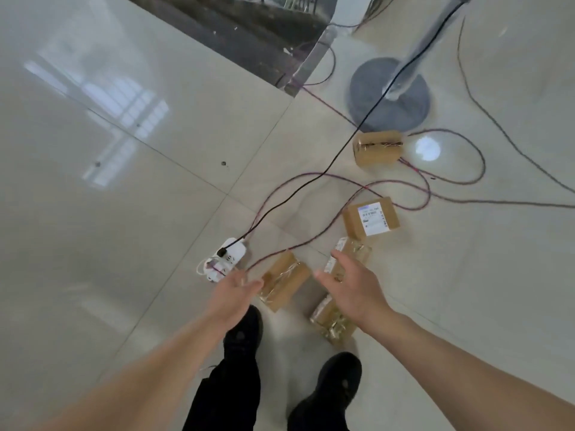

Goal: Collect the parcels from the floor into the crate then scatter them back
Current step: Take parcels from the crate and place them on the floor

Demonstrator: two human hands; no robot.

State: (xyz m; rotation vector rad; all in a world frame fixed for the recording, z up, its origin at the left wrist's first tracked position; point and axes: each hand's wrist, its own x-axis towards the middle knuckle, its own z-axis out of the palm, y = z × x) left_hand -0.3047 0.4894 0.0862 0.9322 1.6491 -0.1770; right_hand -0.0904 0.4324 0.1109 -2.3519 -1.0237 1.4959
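Pale, shiny floor tiles (124,213) fill the view as you look down at them. Both your bare arms reach forward and down.

Your left hand (236,284) is held out with the palm turned toward the middle. Its fingers are loose and a little bent, and it holds nothing. Your right hand (350,286) is out too, with its back up and its fingers straight and spread. The thumb points left, and this hand holds nothing either. The two hands are near each other with a gap between them.

Five brown parcels lie on the floor:
- The left parcel (284,281) sits right at the tips of your left fingers. You cannot tell if they touch it.
- The middle parcel (357,253) is partly hidden behind your right hand.
- The near parcel (329,321) lies by your right wrist.
- The labelled parcel (371,220), with a white sticker on top, lies just past the middle one.
- The far parcel (378,147) is well apart from the others, just beside a round grey stand base (392,98).

A white power strip (225,258) lies near your left hand, with a black cable (311,181) plugged into it. Thin cords (513,203) loop across the tiles. Your black shoes (244,332) stand below your hands.
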